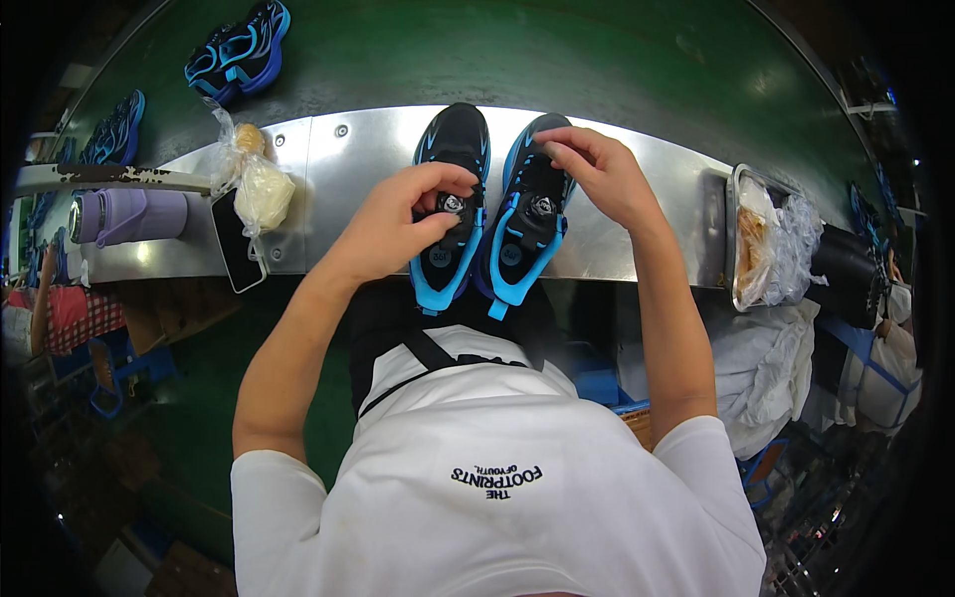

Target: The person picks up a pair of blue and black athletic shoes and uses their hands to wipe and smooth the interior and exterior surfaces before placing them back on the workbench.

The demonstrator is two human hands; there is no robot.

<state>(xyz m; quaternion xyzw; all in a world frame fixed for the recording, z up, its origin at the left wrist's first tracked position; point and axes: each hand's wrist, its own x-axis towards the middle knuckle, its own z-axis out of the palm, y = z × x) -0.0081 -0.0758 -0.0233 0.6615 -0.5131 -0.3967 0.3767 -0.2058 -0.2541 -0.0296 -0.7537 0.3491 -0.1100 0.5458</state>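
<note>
Two black sneakers with bright blue trim stand side by side, toes pointing away from me: the left sneaker [433,274] and the right sneaker [513,264]. Each has a round lacing dial on its tongue. My left hand [403,219] curls around the left dial [451,204], thumb on the near side and forefinger on the far side. Over the toe of the right sneaker is my right hand [592,169], thumb and forefinger nearly pinched together; whatever may be between them is too small to make out. The right dial [542,206] is uncovered.
Both sneakers rest on a metal ledge [368,139] beside a green belt [597,60]. To the left are a lavender bottle [144,216], a phone [234,244] and bagged food [261,194]. A metal tray [738,239] with plastic bags stands right. More sneakers [239,50] sit far left.
</note>
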